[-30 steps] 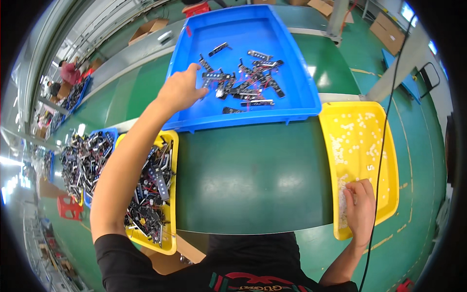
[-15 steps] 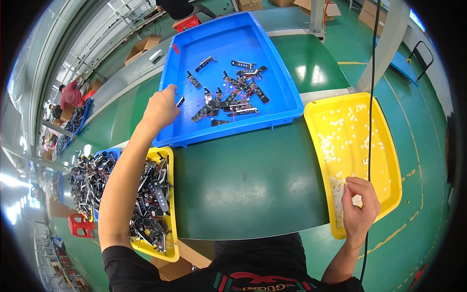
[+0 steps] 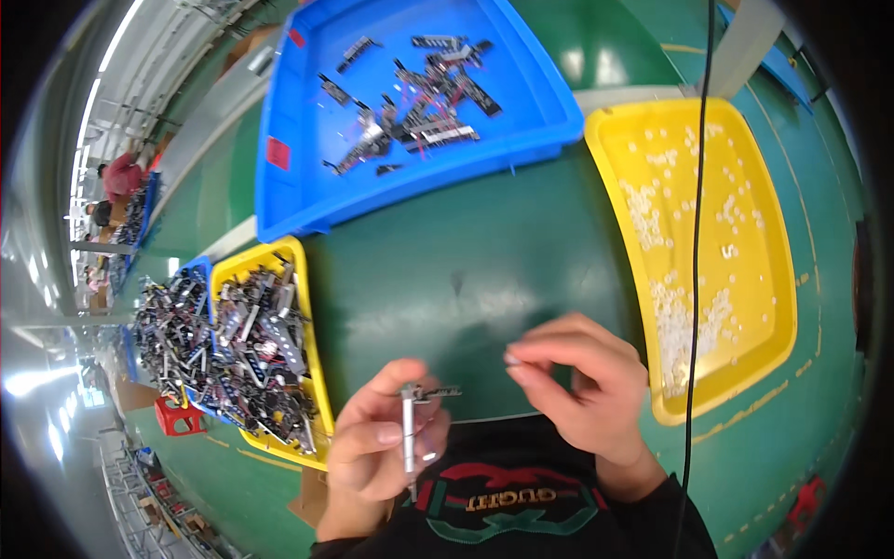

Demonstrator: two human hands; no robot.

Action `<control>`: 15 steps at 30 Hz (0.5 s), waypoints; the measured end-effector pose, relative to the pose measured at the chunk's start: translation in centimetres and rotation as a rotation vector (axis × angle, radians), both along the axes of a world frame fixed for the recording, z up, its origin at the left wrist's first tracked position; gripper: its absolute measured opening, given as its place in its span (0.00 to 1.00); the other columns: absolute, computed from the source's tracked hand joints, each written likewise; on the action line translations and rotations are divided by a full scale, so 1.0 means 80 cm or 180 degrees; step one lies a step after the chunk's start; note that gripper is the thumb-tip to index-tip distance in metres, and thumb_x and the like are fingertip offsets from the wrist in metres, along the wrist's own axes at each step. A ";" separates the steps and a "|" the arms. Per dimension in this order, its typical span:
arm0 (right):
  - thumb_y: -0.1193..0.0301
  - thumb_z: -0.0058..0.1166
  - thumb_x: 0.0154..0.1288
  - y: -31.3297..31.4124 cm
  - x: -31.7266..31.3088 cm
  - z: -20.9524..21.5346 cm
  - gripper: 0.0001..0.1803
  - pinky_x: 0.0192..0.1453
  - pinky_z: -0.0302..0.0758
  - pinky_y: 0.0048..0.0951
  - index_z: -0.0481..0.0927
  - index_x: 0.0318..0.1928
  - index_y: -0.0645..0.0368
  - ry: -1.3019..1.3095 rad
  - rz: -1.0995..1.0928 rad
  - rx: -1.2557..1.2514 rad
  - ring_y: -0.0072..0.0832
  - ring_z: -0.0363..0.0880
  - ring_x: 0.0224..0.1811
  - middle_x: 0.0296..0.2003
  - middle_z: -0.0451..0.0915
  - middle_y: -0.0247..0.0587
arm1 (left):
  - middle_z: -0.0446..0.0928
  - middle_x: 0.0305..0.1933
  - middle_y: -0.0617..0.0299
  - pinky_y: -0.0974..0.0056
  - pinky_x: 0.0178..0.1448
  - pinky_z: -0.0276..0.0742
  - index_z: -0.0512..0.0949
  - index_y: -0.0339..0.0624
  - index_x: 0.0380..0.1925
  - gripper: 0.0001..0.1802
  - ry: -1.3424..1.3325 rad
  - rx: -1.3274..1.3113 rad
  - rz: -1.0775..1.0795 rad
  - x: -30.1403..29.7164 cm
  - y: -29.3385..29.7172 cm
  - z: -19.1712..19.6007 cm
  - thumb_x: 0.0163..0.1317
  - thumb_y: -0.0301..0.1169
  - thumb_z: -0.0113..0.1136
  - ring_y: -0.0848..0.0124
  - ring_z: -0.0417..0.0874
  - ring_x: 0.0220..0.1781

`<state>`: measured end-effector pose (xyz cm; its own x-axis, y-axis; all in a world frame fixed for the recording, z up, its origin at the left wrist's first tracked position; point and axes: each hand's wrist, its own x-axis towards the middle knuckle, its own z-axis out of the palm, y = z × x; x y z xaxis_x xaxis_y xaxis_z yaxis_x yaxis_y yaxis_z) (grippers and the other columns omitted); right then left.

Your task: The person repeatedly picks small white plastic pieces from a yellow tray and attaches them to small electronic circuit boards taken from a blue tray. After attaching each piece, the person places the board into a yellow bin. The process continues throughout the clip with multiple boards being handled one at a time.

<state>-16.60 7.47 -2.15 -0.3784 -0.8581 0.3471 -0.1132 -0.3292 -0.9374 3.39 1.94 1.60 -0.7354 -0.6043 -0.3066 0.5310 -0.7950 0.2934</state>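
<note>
My left hand [image 3: 372, 452] is closed round a small silver bar-shaped metal part [image 3: 408, 433], held upright near the table's front edge, with a thin dark arm sticking out at its top toward the right. My right hand [image 3: 596, 396] is a short way to its right, thumb and index finger pinched on a tiny pale piece [image 3: 511, 359] whose shape I cannot make out. The two hands are apart. To the right, a yellow tray [image 3: 689, 265] holds many small white plastic rings [image 3: 675, 321].
A large blue tray [image 3: 526, 102] with scattered black-and-silver parts [image 3: 433, 107] stands at the back. At left, a yellow bin [image 3: 303, 298] and a blue bin beside it are heaped with similar parts. A black cable [image 3: 696, 270] hangs across the right tray. Another person [image 3: 121, 177] is far left.
My left hand has come back from the blue tray to the table's front edge with the metal part. My right hand has moved left from the yellow tray. The view has shifted.
</note>
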 end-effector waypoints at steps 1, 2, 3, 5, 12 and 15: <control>0.85 0.61 0.52 -0.002 0.004 -0.006 0.12 0.28 0.72 0.19 0.81 0.39 0.65 -0.0236 0.0188 0.0006 0.21 0.76 0.27 0.31 0.79 0.42 | 0.73 0.48 0.48 0.70 0.38 0.73 0.66 0.35 0.58 0.29 0.0016 0.0088 -0.0009 -0.006 0.005 -0.010 0.52 0.22 0.57 0.66 0.74 0.36; 0.85 0.60 0.53 0.001 0.009 -0.013 0.12 0.29 0.71 0.18 0.81 0.39 0.65 -0.0527 0.0241 0.0141 0.20 0.76 0.27 0.32 0.79 0.42 | 0.73 0.48 0.49 0.70 0.38 0.72 0.66 0.36 0.58 0.29 0.0029 0.0181 -0.0019 -0.013 0.005 -0.020 0.53 0.22 0.57 0.67 0.73 0.37; 0.85 0.60 0.53 0.002 0.012 -0.017 0.12 0.29 0.71 0.18 0.81 0.40 0.65 -0.0805 0.0296 0.0220 0.20 0.76 0.28 0.32 0.79 0.41 | 0.72 0.48 0.50 0.71 0.38 0.71 0.66 0.38 0.59 0.29 0.0054 0.0218 -0.0024 -0.021 0.005 -0.025 0.54 0.22 0.57 0.67 0.72 0.39; 0.86 0.59 0.54 0.009 0.012 -0.020 0.12 0.31 0.71 0.18 0.81 0.41 0.65 -0.1345 0.0359 0.0321 0.17 0.75 0.29 0.33 0.79 0.39 | 0.72 0.46 0.53 0.71 0.38 0.71 0.66 0.39 0.59 0.28 -0.0003 0.0149 0.0205 -0.032 0.006 -0.035 0.56 0.24 0.58 0.68 0.72 0.39; 0.87 0.58 0.55 0.011 0.010 -0.013 0.12 0.32 0.72 0.18 0.81 0.41 0.65 -0.0924 0.0171 0.0178 0.18 0.76 0.29 0.34 0.79 0.40 | 0.71 0.41 0.56 0.68 0.35 0.75 0.69 0.40 0.45 0.22 -0.0689 -0.0994 0.0697 -0.054 -0.008 -0.032 0.49 0.18 0.65 0.69 0.77 0.33; 0.87 0.58 0.55 0.008 0.016 -0.008 0.12 0.32 0.73 0.18 0.81 0.41 0.66 -0.1000 0.0203 0.0212 0.19 0.77 0.30 0.34 0.80 0.41 | 0.71 0.40 0.56 0.68 0.36 0.76 0.68 0.39 0.43 0.24 -0.0870 -0.1342 0.0868 -0.058 -0.011 -0.035 0.47 0.15 0.66 0.70 0.77 0.33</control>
